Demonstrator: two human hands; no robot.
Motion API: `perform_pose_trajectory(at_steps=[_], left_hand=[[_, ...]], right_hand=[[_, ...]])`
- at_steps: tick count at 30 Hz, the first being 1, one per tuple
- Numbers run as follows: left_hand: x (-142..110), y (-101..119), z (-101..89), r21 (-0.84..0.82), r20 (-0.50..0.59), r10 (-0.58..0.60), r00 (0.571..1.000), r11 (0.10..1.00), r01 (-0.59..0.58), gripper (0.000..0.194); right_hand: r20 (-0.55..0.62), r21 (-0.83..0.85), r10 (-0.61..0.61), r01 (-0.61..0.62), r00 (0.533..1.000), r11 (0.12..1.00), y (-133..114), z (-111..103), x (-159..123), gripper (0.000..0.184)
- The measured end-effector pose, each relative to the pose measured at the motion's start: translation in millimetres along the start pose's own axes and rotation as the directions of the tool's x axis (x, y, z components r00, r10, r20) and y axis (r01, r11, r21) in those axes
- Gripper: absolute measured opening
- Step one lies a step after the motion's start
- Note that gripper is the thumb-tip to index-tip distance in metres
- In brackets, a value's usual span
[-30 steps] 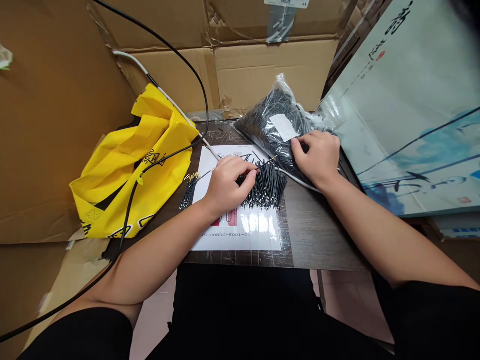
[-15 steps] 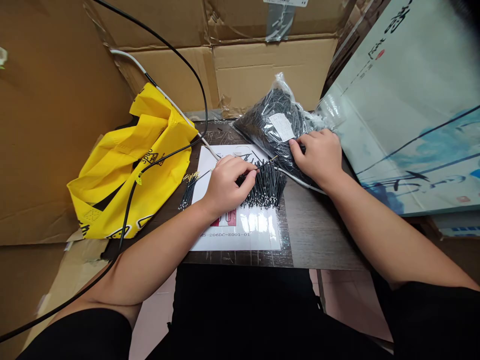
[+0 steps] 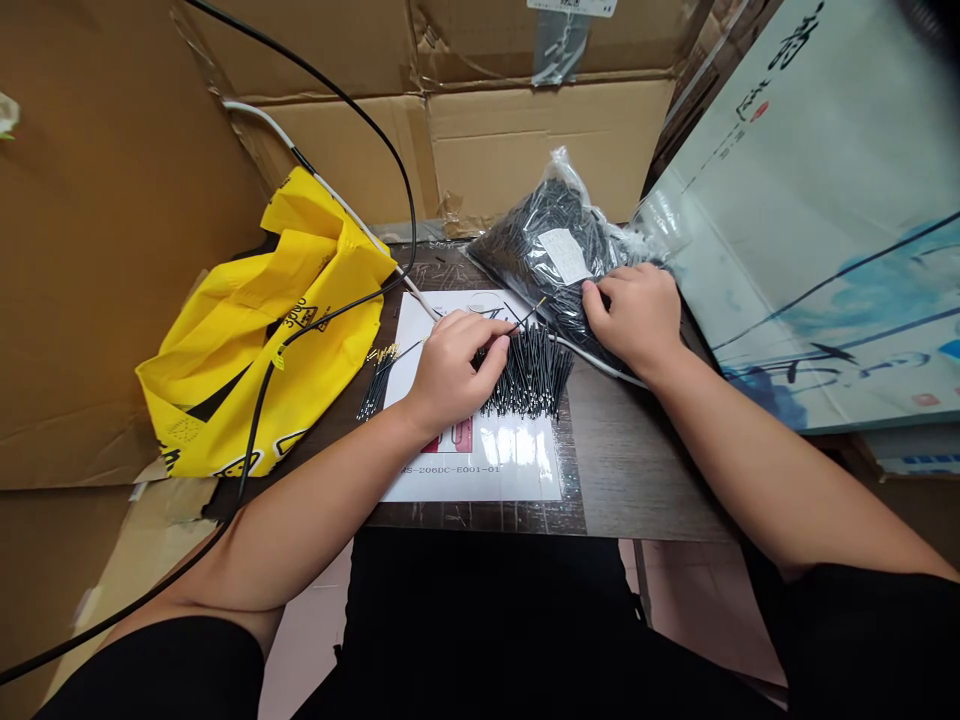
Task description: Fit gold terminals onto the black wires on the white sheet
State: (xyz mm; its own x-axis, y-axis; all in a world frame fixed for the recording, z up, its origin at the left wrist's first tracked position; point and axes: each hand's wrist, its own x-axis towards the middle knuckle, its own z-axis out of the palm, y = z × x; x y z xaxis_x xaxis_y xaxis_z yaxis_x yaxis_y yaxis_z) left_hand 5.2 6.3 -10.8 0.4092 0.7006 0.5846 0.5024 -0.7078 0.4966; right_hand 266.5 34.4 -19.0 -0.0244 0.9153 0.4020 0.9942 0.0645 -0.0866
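Wire (image 3: 529,315) is sitting in a narrow pinch, left hand (image 3: 450,365) thumb against index finger, just above the pile (image 3: 529,372). Its far end is pointing up and away, towards the clear bag (image 3: 517,245). Right hand (image 3: 637,315) is resting at the bag's near edge, fingers curling in; can't tell if it's gripping plastic, a loose piece or nothing.

Risks as I'm reading them: the pinch is holding a very thin part, so a small roll of the thumb could be twisting it or dropping it into the pile, where it'd be hard to pick out. Left knuckles are hanging low next to the pile; a sideways sweep could be scattering it. A tug on the bag could be dragging the white cable (image 3: 259,110), which is running along the bag's near edge, and that could be nudging the far ends of the pile.

Looks: thin, black, short, gold-coloured tip at the far end. Near end is hiding in the fingers; can't judge its condition.

Further out: pile is lying across the printed sheet (image 3: 525,482) and past its right edge, bright ends facing the person. Smaller bunch (image 3: 381,380) is lying at the sheet's left, gold ends away. Yellow bag (image 3: 337,340) is slumping beyond that.
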Motion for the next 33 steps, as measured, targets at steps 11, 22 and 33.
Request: perform_pose_trajectory(at_steps=[11, 22, 33], left_hand=[[-1.1, 0.4, -0.5, -0.028, 0.007, -0.017, 1.0, 0.999, 0.017, 0.022], [-0.9, 0.8, -0.9, -0.028, 0.032, -0.034, 0.999, 0.999, 0.035, 0.02], [-0.7, 0.6, -1.0, -0.035, 0.048, -0.029, 0.998, 0.999, 0.03, 0.021]], right_hand=[[-0.169, 0.17, 0.079, -0.05, 0.982, 0.984, 6.8, 7.9, 1.7, 0.033], [-0.17, 0.257, 0.078, -0.032, 0.982, 0.966, 7.9, 8.2, 2.0, 0.024], [-0.182, 0.261, 0.115, -0.065, 0.976, 0.963, 6.4, 8.4, 0.8, 0.018]])
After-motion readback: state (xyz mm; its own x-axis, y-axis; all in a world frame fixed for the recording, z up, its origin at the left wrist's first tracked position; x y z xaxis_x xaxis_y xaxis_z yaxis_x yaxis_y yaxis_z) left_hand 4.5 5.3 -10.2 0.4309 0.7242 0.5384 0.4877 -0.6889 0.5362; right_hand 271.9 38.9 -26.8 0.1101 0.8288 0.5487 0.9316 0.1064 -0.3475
